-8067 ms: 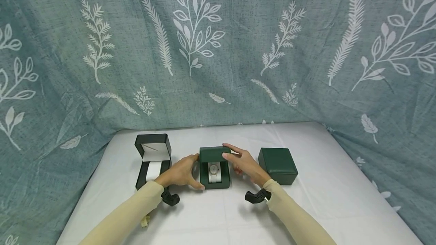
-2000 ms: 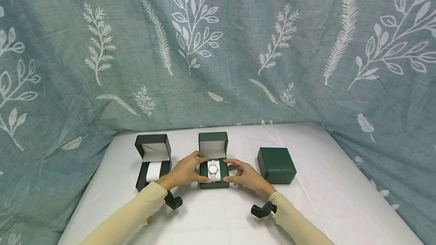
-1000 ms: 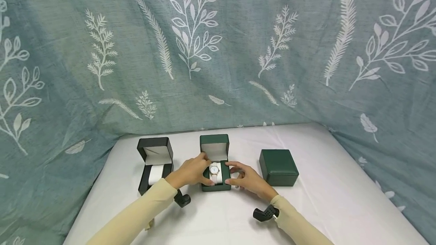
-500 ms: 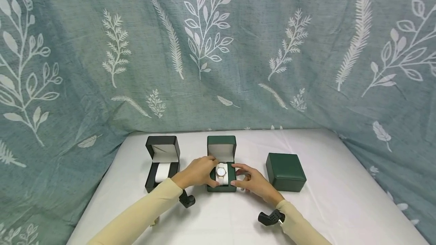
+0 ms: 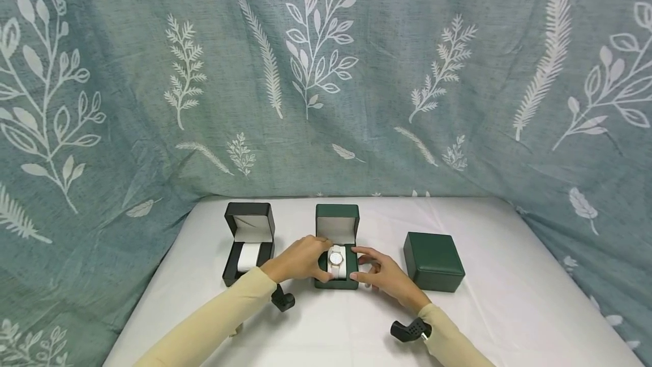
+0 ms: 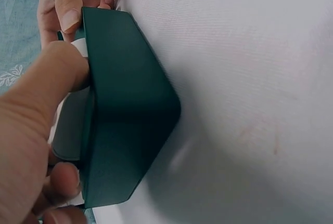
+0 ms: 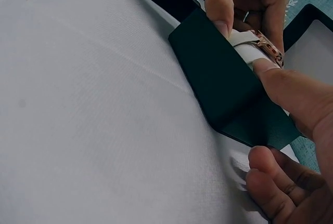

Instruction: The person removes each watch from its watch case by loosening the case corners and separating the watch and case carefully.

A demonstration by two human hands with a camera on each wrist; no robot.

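A green watch box [image 5: 336, 285] stands in the middle of the white table, its lid [image 5: 337, 223] raised. Inside it, a watch [image 5: 335, 259] with a pale strap and rose-gold case sits round a white cushion [image 7: 250, 53]. My left hand [image 5: 301, 258] reaches over the box's left side; its thumb and fingers grip the watch and cushion from the near and far ends. My right hand [image 5: 384, 274] holds the box's right side, thumb over the rim beside the cushion and other fingers against the outer wall. The left hand hides part of the box interior.
To the left stands an open black watch box [image 5: 249, 214] with a white cushion [image 5: 249, 257]. A closed green box [image 5: 434, 260] stands to the right. A leaf-patterned curtain [image 5: 326, 101] hangs behind the white-covered table [image 5: 336, 333].
The green box's half-lowered lid has come up, and my right hand has gone from the lid to the box's side. My left hand has moved inward from the box's side onto the watch.
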